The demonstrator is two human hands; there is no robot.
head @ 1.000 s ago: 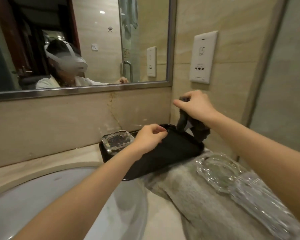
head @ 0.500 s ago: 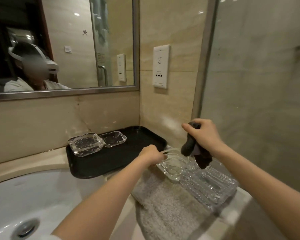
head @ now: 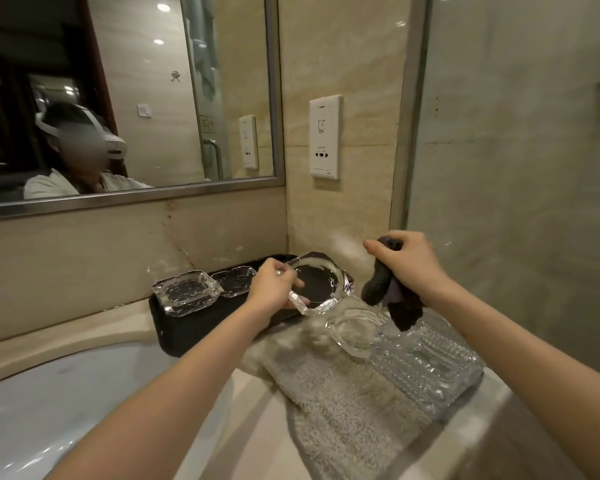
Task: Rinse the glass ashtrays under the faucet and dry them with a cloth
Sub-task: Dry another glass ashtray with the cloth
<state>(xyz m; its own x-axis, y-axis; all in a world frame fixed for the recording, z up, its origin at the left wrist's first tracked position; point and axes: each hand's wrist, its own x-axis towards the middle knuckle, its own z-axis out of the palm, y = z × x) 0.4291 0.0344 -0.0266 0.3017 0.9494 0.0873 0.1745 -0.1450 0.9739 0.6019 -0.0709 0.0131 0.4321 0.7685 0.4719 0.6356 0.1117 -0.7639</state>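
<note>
My left hand (head: 274, 284) grips a clear glass ashtray (head: 321, 284) by its near rim and holds it tilted up above the black tray (head: 187, 327). My right hand (head: 406, 263) clutches a dark cloth (head: 392, 296) just to the right of that ashtray, apart from it. Two more glass ashtrays (head: 186, 292) (head: 234, 280) sit at the tray's back left. Another ashtray (head: 355, 332) and a ribbed glass dish (head: 426, 365) lie on a grey towel (head: 340, 410) on the counter.
A white sink basin (head: 66, 410) fills the lower left; no faucet is in view. A mirror (head: 136, 98) hangs above the counter, a wall socket (head: 324, 136) sits on the side wall, and a glass partition (head: 516, 168) stands at the right.
My left hand has lifted an ashtray off the towel and tilted it up over the tray. My right hand stays raised beside it, still holding the cloth.
</note>
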